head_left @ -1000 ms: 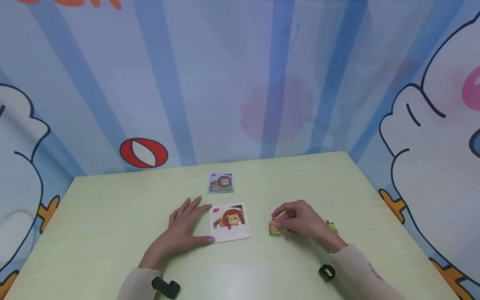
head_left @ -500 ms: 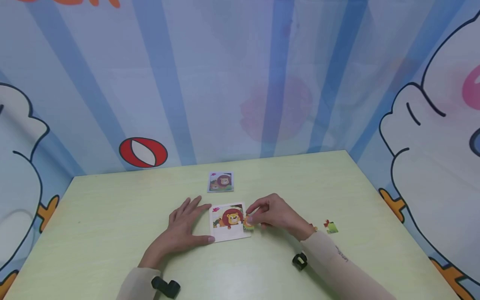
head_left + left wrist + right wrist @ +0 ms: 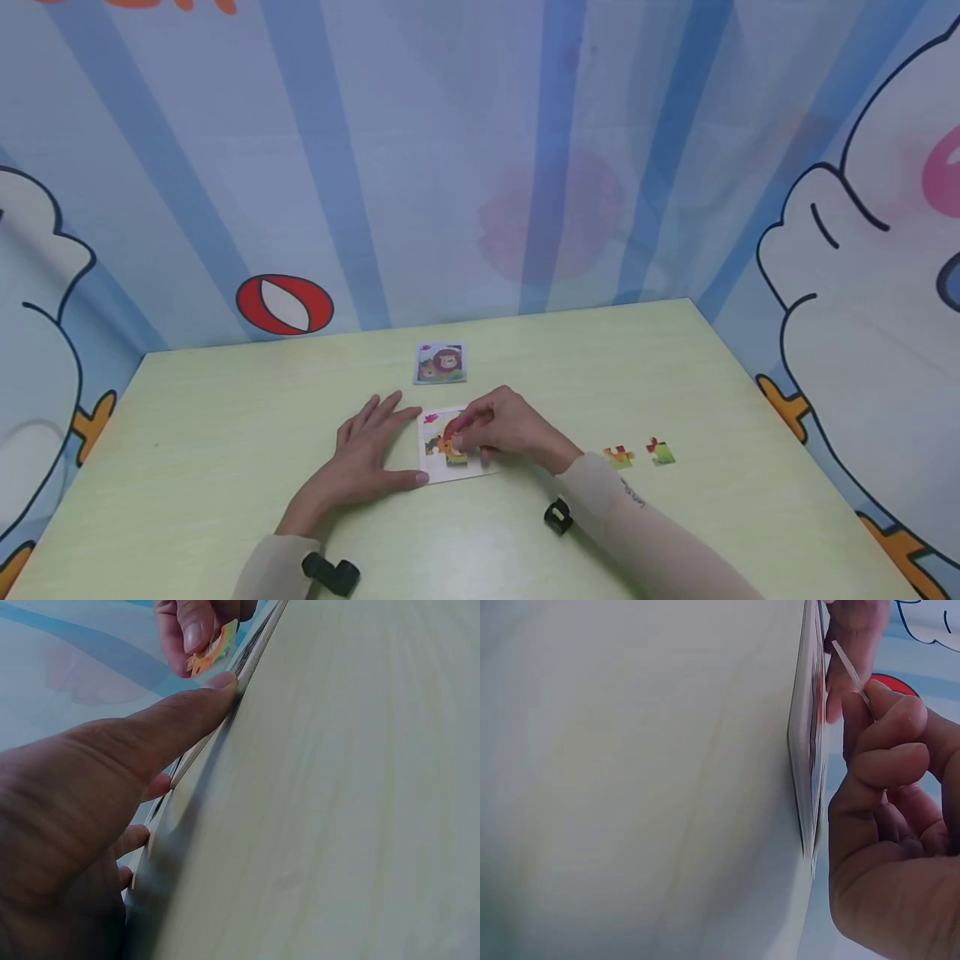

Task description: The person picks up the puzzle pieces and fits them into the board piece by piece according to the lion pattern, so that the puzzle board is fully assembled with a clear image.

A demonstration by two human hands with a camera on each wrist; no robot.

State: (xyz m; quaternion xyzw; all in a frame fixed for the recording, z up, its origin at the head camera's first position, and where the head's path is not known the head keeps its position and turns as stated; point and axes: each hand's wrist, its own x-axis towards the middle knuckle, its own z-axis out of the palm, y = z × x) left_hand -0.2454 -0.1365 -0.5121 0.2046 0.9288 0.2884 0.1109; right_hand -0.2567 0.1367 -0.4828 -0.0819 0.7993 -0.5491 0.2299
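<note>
A white-framed jigsaw board [image 3: 444, 475] with part of a lion picture lies flat on the table. My left hand [image 3: 365, 467] has its fingers spread along the board's left side, with thumb and fingertips touching the edge. Between thumb and fingers, my right hand [image 3: 504, 429] pinches a jigsaw piece [image 3: 456, 457] in orange and green over the board. The right wrist view shows this piece [image 3: 850, 669] edge-on, tilted and raised above the board. Part of the lion picture is hidden behind the right hand.
Two loose jigsaw pieces, one orange [image 3: 618, 456] and one green and red [image 3: 662, 452], lie right of the board on the pale table [image 3: 225, 417]. A small lion picture card [image 3: 440, 363] lies behind the board. A printed cloth [image 3: 450, 167] stands at the table's back.
My right hand has carried the pinched piece leftward from the table's right side to over the board, uncovering the two loose pieces. My left hand has stayed at the board's edge.
</note>
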